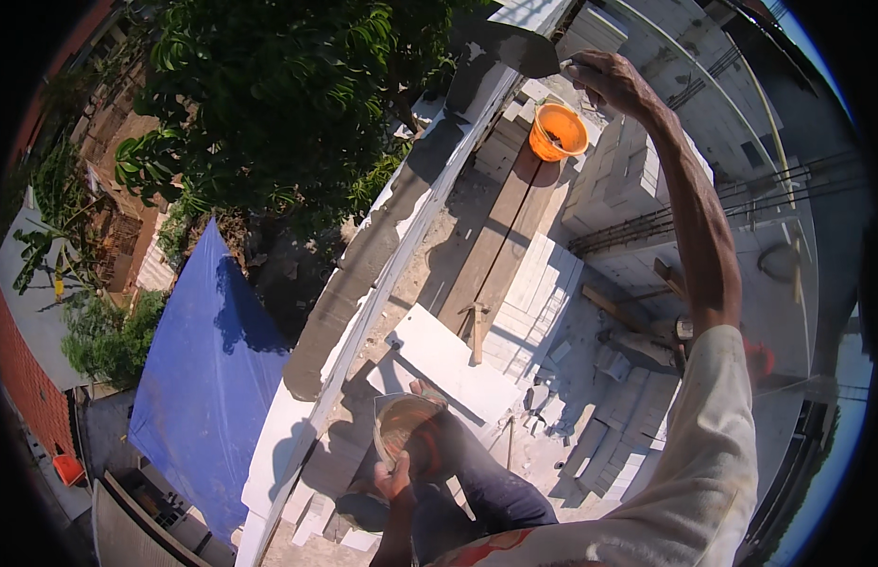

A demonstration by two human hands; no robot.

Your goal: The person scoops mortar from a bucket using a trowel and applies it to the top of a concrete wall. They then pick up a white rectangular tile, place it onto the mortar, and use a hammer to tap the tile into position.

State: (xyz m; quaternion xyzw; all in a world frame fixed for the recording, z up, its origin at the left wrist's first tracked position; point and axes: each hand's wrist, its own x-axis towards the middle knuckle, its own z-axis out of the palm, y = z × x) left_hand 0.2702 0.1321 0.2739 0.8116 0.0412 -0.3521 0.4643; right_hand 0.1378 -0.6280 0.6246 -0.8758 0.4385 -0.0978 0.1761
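Note:
Stretched far out, my right hand (604, 80) is closed on a trowel (519, 49). Its dark pointed blade lies over the far part of a white wall (358, 331). A long grey band of wet mortar (387, 250) runs along the wall's top, with ragged edges. Low in front of my body, my left hand (393, 480) grips the rim of a bucket (382, 430), thumb over the edge. The bucket's inside is smeared with mortar; how much it holds I cannot tell.
An orange bucket (560, 132) stands on wooden planks (500, 227). A hammer (477, 331) rests by a white panel (448, 364). Stacked blocks (628, 430) and rubble lie to the right. Beyond the wall is a drop, with a tree (288, 94) and a blue tarp (207, 378).

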